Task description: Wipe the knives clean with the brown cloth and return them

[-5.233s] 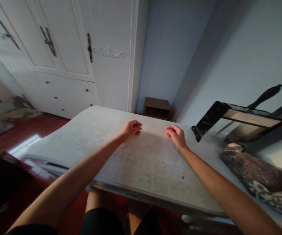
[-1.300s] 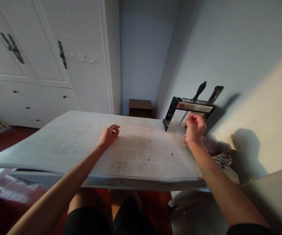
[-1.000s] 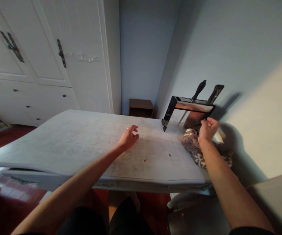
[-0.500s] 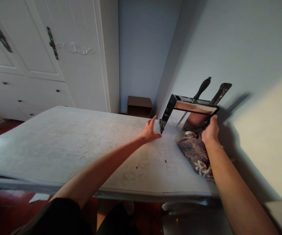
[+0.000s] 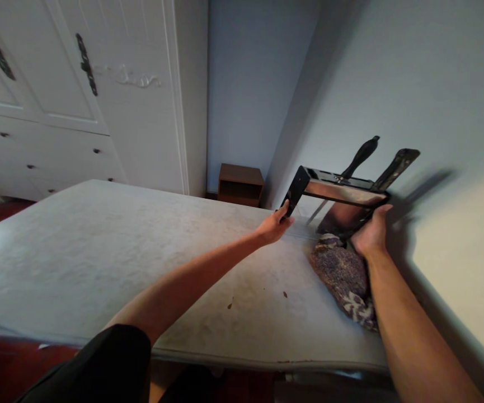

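Observation:
A knife rack (image 5: 342, 191) with black sides and a shiny metal band stands on the pale tabletop (image 5: 141, 252) near the wall. My left hand (image 5: 273, 225) grips its left side, thumb and fingers closed around the black upright. On its right side my right hand (image 5: 371, 232) holds the lower edge, with the fingers partly hidden behind it. A slim black handle (image 5: 360, 158) and the black handle of a broad-bladed knife (image 5: 396, 168) stick up out of the rack. Just in front lies a crumpled purple-brown and white patterned cloth (image 5: 342, 274), beside my right forearm.
The wall (image 5: 426, 84) rises close on the right. A white wardrobe (image 5: 141, 129) stands beyond the table, with a small brown open cabinet (image 5: 240, 174) in the far corner. Little dark flecks (image 5: 285, 294) lie on the tabletop.
My left hand, open beside the rack before, has closed on its left side. The right hand keeps its hold. The view has shifted slightly.

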Tool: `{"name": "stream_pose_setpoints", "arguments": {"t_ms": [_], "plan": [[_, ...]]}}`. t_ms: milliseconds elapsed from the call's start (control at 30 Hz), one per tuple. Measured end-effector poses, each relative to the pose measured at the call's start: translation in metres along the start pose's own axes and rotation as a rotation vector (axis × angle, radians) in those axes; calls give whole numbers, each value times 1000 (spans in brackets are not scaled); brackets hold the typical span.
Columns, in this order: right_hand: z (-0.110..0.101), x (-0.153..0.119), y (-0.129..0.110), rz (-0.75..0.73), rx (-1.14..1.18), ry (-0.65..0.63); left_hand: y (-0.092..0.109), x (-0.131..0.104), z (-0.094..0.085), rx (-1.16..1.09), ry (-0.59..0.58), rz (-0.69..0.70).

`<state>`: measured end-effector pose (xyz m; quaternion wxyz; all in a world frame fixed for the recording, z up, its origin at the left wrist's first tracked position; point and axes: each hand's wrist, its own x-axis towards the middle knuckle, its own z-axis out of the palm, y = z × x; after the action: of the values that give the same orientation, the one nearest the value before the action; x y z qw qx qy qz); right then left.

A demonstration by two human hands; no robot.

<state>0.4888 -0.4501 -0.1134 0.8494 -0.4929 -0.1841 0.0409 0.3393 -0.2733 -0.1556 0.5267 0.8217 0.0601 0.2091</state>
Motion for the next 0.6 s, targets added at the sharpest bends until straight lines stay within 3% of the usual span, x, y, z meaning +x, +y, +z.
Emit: {"name": "stream_pose_setpoints", "arguments": {"t_ms": [267,367,600], "plan": [[11,-6,0,-3,56,-123,17,-23,-10,276,111,-68],[21,-12,5,52,94,-156,12,-29,-24,315,165,-97],[62,-41,17,64,37,-369,0,-49,-69,334,260,-189]]}}
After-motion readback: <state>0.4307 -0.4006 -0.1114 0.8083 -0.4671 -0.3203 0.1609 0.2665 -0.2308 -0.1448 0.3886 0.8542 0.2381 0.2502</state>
